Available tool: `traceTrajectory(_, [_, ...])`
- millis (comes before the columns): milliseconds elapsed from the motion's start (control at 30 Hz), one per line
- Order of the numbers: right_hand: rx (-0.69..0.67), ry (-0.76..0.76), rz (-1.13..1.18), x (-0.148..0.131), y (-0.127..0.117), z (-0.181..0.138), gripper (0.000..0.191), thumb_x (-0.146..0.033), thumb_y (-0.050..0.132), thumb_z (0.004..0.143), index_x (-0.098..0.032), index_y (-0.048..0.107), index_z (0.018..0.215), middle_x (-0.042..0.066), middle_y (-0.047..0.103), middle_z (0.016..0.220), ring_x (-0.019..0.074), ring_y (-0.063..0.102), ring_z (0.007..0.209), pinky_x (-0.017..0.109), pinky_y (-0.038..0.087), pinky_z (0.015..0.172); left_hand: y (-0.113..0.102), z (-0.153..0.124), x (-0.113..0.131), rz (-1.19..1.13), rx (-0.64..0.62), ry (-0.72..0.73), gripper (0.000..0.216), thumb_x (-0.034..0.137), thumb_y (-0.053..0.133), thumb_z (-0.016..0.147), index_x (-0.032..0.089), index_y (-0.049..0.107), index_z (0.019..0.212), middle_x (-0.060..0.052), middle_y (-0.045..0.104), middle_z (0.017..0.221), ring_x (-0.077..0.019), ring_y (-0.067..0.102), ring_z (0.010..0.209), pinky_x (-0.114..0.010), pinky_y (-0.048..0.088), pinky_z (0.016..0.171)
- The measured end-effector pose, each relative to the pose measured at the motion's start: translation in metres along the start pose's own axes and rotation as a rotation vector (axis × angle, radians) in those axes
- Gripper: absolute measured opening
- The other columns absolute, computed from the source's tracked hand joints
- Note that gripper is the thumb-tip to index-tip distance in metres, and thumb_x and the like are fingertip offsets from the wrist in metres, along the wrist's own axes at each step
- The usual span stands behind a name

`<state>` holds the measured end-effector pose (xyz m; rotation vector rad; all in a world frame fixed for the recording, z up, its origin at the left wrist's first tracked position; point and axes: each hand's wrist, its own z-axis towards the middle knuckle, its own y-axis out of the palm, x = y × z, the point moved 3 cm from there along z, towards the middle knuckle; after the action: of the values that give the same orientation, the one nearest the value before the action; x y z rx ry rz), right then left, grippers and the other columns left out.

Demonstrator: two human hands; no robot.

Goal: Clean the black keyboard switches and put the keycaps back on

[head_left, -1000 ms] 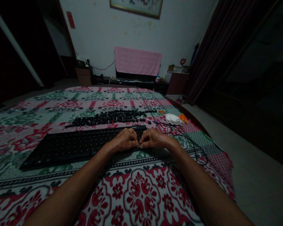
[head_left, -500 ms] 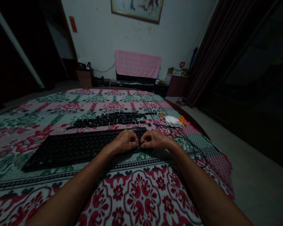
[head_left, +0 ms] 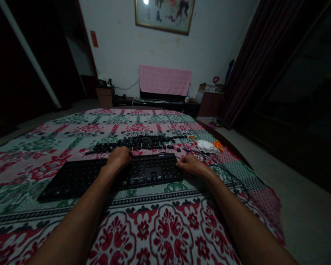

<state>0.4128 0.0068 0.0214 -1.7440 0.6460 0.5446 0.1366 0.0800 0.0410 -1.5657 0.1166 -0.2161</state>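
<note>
A black keyboard point(head_left: 154, 170) lies on the patterned cloth, most of its keycaps off and rows of small bare posts showing. My right hand point(head_left: 191, 164) is closed at the keyboard's right end, thumb and fingers pinched on its edge. Over the middle of the keyboard, near the back edge, my left hand point(head_left: 120, 158) is curled with knuckles up; its fingertips are hidden, and what they hold cannot be made out. Just behind the keyboard lies a long heap of loose black keycaps point(head_left: 143, 141).
Right of the keycaps lie a white crumpled cloth point(head_left: 207, 146), an orange cloth point(head_left: 219, 146) and a looped black cable point(head_left: 228, 173). The patterned cloth point(head_left: 165, 228) covers the table. A pink towel point(head_left: 165, 80) hangs by the far wall.
My hands were close together at the keyboard's right part; now the left has moved left and back, and the right has moved to the right end. The view has tilted up slightly.
</note>
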Motion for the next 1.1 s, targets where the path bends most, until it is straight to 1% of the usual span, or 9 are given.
traceTrajectory(100, [-0.062,0.028,0.067,-0.002,-0.002,-0.003,0.021,-0.027,0.055,0.074,-0.015,0.053,0.058,-0.001,0.056,0.043,0.0087,0.051,0.038,0.017,0.037,0.040,0.002,0.001,0.001,-0.005,0.005,0.000,0.034,0.017,0.046,0.068,0.025,0.070,0.091,-0.006,0.069,0.094,-0.0204,0.061,0.092,-0.026,0.045,0.080])
traceTrajectory(167, [-0.050,0.027,0.062,-0.003,-0.003,-0.004,0.020,-0.025,0.054,0.074,-0.015,0.053,0.056,-0.001,0.056,0.043,0.0086,0.050,0.038,0.017,0.036,0.039,0.003,0.001,0.003,0.005,0.040,-0.009,0.034,0.016,0.044,0.069,0.024,0.070,0.091,-0.007,0.069,0.093,-0.0211,0.061,0.091,-0.026,0.046,0.078])
traceTrajectory(300, [0.073,-0.006,-0.023,-0.003,-0.001,0.000,0.021,-0.023,0.051,0.072,-0.014,0.053,0.054,-0.001,0.053,0.043,0.0084,0.048,0.038,0.017,0.032,0.038,0.004,0.001,0.006,0.015,0.095,-0.012,0.036,0.016,0.043,0.070,0.022,0.069,0.094,-0.010,0.069,0.093,-0.0245,0.062,0.091,-0.030,0.047,0.076])
traceTrajectory(433, [0.266,-0.140,-0.146,-0.005,0.001,0.005,0.020,-0.022,0.048,0.071,-0.013,0.058,0.056,-0.001,0.054,0.047,0.0080,0.047,0.044,0.018,0.029,0.042,0.002,0.003,0.006,-0.022,0.128,-0.040,0.037,0.014,0.043,0.069,0.021,0.069,0.095,-0.010,0.069,0.091,-0.0234,0.062,0.090,-0.029,0.047,0.076])
traceTrajectory(567, [0.388,-0.214,-0.206,-0.006,0.002,0.009,0.021,-0.022,0.046,0.069,-0.013,0.061,0.057,0.000,0.055,0.051,0.0084,0.047,0.048,0.018,0.028,0.045,0.000,0.004,0.006,-0.028,0.143,-0.046,0.036,0.014,0.042,0.070,0.019,0.070,0.093,-0.012,0.069,0.090,-0.0242,0.062,0.089,-0.030,0.047,0.076])
traceTrajectory(733, [0.475,-0.263,-0.215,-0.005,0.005,0.012,0.022,-0.023,0.045,0.069,-0.013,0.061,0.058,0.000,0.055,0.050,0.0085,0.047,0.048,0.019,0.027,0.046,0.002,0.005,0.006,-0.033,0.147,-0.075,0.035,0.017,0.041,0.072,0.019,0.070,0.090,-0.014,0.069,0.090,-0.0249,0.062,0.089,-0.030,0.048,0.075])
traceTrajectory(800, [0.502,-0.265,-0.214,-0.003,0.007,0.012,0.022,-0.023,0.045,0.069,-0.013,0.062,0.058,0.000,0.055,0.050,0.0090,0.048,0.048,0.019,0.027,0.046,0.003,0.006,0.006,-0.042,0.153,-0.084,0.035,0.017,0.040,0.072,0.019,0.070,0.092,-0.014,0.068,0.091,-0.0258,0.062,0.089,-0.032,0.048,0.075])
traceTrajectory(900, [0.539,-0.266,-0.217,0.000,0.009,0.014,0.022,-0.024,0.046,0.069,-0.014,0.063,0.059,0.000,0.057,0.051,0.0099,0.050,0.050,0.020,0.028,0.046,0.004,0.007,0.005,-0.053,0.154,-0.090,0.037,0.015,0.041,0.072,0.020,0.069,0.096,-0.013,0.068,0.092,-0.0245,0.062,0.090,-0.031,0.047,0.077])
traceTrajectory(1100, [0.594,-0.291,-0.197,0.003,0.012,0.016,0.022,-0.023,0.046,0.071,-0.015,0.065,0.064,0.002,0.063,0.060,0.0125,0.056,0.056,0.021,0.034,0.053,0.002,0.011,0.006,-0.052,0.133,-0.079,0.037,0.014,0.042,0.072,0.020,0.068,0.099,-0.012,0.068,0.093,-0.0222,0.060,0.093,-0.028,0.046,0.081])
